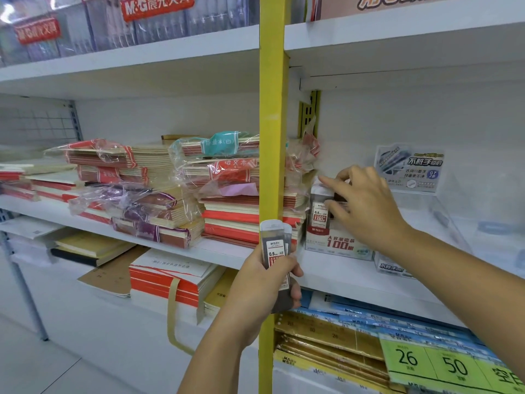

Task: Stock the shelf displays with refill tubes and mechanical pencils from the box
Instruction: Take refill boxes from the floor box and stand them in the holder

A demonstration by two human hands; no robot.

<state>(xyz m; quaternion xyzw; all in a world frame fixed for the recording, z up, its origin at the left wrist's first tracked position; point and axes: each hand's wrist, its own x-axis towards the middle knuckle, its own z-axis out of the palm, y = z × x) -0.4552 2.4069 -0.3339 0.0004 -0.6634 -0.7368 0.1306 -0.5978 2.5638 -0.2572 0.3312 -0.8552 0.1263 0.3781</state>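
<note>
A white metal shelving unit (170, 55) fills the view, split by a yellow vertical post (272, 109) that runs from top to bottom. On the middle shelf left of the post lie stacks of red-and-cream notebooks (227, 206), many wrapped in loose clear plastic. The shelf below carries more paper goods, with a bundle of white and red pads (167, 280) bound by a tan strap. At lower right, blue and gold packets (335, 334) lie behind green price tags (431, 362) marked 26 and 50.

Right of the post, on the middle shelf, stands a white cardboard display box (338, 243) printed with red "100" lettering, close against the notebook stacks. Behind it and to the right stands a clear plastic display stand with a printed header card (410, 169). A small white printed carton (389, 265) sits just beside the display box.

The right hand (366, 203) reaches over the display box, fingers pinched on a clear refill tube with a white and red label (319, 211) that stands upright in the box's top.

The left hand (267, 277), lower and in front of the post, is closed around a bunch of dark refill tubes labelled 0.5 HB (275, 245), held upright with the tops sticking above the fingers.
</note>
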